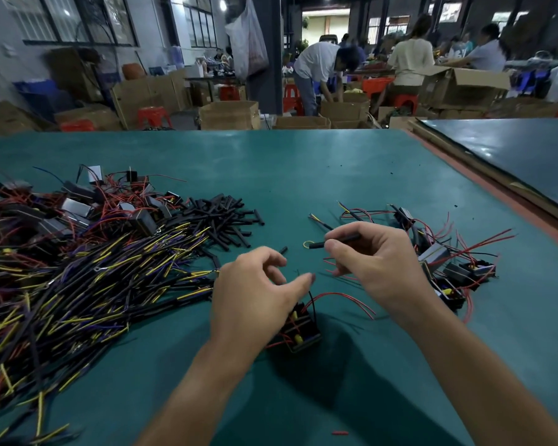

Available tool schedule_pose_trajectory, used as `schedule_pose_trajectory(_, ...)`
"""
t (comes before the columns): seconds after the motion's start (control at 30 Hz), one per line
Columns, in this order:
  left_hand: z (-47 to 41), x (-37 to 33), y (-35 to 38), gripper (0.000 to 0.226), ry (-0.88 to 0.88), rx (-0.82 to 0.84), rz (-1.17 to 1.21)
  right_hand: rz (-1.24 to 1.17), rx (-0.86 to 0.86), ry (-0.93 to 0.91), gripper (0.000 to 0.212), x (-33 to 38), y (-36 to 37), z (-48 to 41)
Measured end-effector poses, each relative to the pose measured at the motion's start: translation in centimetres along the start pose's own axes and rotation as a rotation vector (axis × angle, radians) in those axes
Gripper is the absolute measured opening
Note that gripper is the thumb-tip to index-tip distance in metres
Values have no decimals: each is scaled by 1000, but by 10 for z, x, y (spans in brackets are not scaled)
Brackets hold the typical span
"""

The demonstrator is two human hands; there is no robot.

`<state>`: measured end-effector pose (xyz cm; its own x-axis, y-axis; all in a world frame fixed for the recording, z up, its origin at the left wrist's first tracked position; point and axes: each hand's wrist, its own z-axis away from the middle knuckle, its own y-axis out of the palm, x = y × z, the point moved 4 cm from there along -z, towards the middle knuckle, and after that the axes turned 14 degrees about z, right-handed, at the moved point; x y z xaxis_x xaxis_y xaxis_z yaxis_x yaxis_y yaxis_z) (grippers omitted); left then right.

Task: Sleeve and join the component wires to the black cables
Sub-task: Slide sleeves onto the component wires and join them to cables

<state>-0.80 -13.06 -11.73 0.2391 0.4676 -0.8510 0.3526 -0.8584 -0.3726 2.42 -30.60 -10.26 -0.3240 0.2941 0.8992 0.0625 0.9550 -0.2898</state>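
Holding: right hand (377, 262) pinches a black cable (335, 241) above the bench (303, 162), with a yellow loop at the cable's left tip.
Other side: left hand (258, 291) has its fingers loosely curled and thumb out, nothing plainly gripped.
Near me: component (298, 329) sits on the bench with red wires arcing right; my left hand covers part of it.
Left: cable heap (94, 284), cut off by the frame edge; sleeve pile (226, 217) at its far right edge.
Right: wired units (448, 265), partly behind my right hand.
Unclear: whether the thin black wire reaches my left thumb.
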Motion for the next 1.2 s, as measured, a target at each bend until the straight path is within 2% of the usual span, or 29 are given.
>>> schedule_pose_trajectory(0.13,4,4,9,29,-75,24,14,1,-10,-5,14,0,-1,1)
schedule_pose_trajectory(0.37,6,-1,12,18,-2,12,125,46,62,-46,16,-1,6,1)
schedule_pose_trajectory(0.7,3,3,14,5,23,43,200,237,67,-129,17,0,9,2)
schedule_pose_trajectory(1.2,1,3,18,14,52,118,223,241,45,-150,14,-1,8,3)
